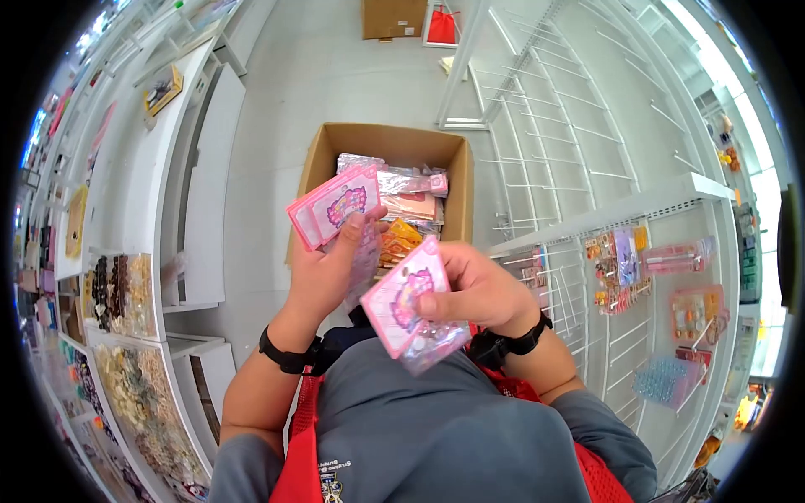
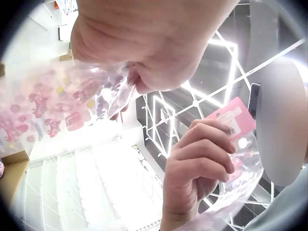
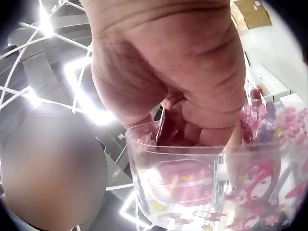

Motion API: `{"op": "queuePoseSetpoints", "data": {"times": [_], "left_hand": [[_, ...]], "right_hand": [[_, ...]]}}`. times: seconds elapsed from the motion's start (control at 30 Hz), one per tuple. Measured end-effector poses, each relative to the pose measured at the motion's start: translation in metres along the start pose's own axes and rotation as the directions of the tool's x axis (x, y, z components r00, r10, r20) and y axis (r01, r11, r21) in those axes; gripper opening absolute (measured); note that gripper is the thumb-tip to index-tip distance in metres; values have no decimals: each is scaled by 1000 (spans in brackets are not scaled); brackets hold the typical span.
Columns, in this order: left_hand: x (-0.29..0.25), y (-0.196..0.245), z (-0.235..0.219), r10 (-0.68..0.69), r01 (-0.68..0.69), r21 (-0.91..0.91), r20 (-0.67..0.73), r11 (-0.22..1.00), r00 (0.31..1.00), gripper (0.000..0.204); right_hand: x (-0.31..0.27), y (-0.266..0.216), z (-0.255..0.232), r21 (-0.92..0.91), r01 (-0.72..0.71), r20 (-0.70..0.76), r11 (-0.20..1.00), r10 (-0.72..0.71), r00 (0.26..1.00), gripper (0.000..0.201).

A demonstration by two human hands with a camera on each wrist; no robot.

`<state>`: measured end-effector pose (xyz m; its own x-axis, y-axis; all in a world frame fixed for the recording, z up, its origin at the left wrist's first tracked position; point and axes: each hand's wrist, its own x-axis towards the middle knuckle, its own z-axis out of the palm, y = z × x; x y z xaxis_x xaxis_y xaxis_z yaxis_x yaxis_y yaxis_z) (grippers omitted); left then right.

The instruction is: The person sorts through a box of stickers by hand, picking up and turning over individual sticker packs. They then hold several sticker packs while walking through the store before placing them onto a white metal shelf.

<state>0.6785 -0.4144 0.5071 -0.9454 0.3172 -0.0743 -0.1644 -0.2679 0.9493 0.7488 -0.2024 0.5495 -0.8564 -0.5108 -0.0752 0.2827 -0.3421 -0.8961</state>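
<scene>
In the head view my left hand (image 1: 327, 268) grips a fanned stack of pink header-card packets (image 1: 340, 205), thumb over the front card. Clear bags hang below those cards. Lower and to the right, my right hand (image 1: 490, 289) pinches another pink-carded packet (image 1: 398, 310) in front of my shirt. Its clear bag dangles under the card. The right wrist view shows that clear bag (image 3: 187, 180), printed with pink characters, below my right palm. From the left wrist, a similar printed bag (image 2: 53, 108) hangs beside my left hand (image 2: 149, 38).
Beyond my hands an open cardboard box (image 1: 457, 147) holds several more packets in pink, silver and orange. White shelving (image 1: 201, 193) with hair accessories runs along the left. A white hook rack (image 1: 579, 117) stands on the right, with hanging goods (image 1: 675, 256) on its lower part.
</scene>
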Motion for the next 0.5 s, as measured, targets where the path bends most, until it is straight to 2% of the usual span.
{"op": "queuePoseSetpoints", "data": {"times": [0.03, 0.07, 0.1, 0.13, 0.17, 0.23, 0.27, 0.3, 0.4, 0.47, 0.5], "left_hand": [[-2, -2, 6, -12, 11, -15, -33, 1000, 999, 39], [-5, -6, 6, 111, -111, 87, 11, 990, 994, 38], [-9, -11, 4, 223, -232, 183, 68, 955, 972, 37], [-12, -14, 5, 325, -351, 269, 137, 897, 936, 36], [-13, -10, 12, 168, -166, 216, 7, 962, 986, 41], [-19, -17, 15, 115, -111, 156, -17, 982, 993, 45], [-26, -21, 14, 87, -82, 124, -32, 989, 996, 47], [-35, -21, 6, -41, 42, 103, -21, 994, 999, 44], [-46, -17, 12, -50, 54, -334, 22, 941, 999, 42], [-51, -11, 15, 4, -2, -178, 10, 984, 1000, 44], [-54, -10, 13, 32, -32, -87, 3, 996, 999, 43]], "right_hand": [[2, 2, 1, -7, 16, -13, 1000, -16, 1000, 31], [4, 5, 2, -14, 32, -27, 999, -32, 999, 31], [8, 8, 6, 9, 50, -112, 999, -48, 992, 31], [13, 15, 5, -73, 125, -207, 989, -138, 969, 31], [19, 25, 0, -163, 191, -292, 968, -232, 928, 31], [28, 31, 0, -284, 306, -418, 909, -404, 814, 30], [28, 35, -3, -301, 313, -434, 901, -421, 796, 30], [29, 40, -6, -318, 320, -448, 893, -439, 779, 30], [35, 43, 1, -258, 365, -482, 894, -447, 753, 31], [41, 44, 7, -191, 392, -494, 900, -433, 754, 32], [42, 47, 5, -194, 352, -457, 916, -402, 794, 32]]}}
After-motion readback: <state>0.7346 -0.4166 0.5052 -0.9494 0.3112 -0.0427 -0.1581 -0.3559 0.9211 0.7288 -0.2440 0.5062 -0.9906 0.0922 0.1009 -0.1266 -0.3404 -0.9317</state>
